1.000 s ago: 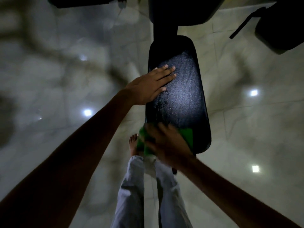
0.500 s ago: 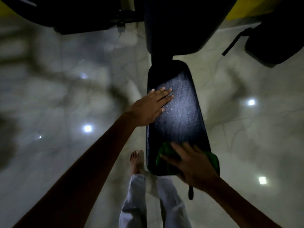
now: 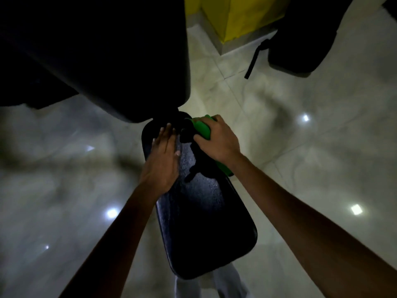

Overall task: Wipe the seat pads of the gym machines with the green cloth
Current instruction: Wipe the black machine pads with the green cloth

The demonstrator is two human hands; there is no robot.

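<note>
A long black seat pad (image 3: 202,220) runs from the lower middle of the head view up to a large dark back pad (image 3: 111,52). My left hand (image 3: 163,160) lies flat on the seat pad's far left part with fingers straight. My right hand (image 3: 217,140) grips the green cloth (image 3: 203,129) at the seat pad's far right edge, close under the back pad. More of the cloth shows below my wrist at the pad's right side. Part of the cloth is hidden under my hand.
Glossy pale floor tiles (image 3: 311,147) with light reflections surround the bench. A yellow block (image 3: 238,14) stands at the top. Another dark padded machine part (image 3: 305,37) with a black strap (image 3: 254,59) sits at the upper right. My pale trousers (image 3: 223,287) show below the pad.
My right hand has swept the green cloth from the seat pad's near end up to its far end. The left hand stayed flat on the pad; the view has shifted forward.
</note>
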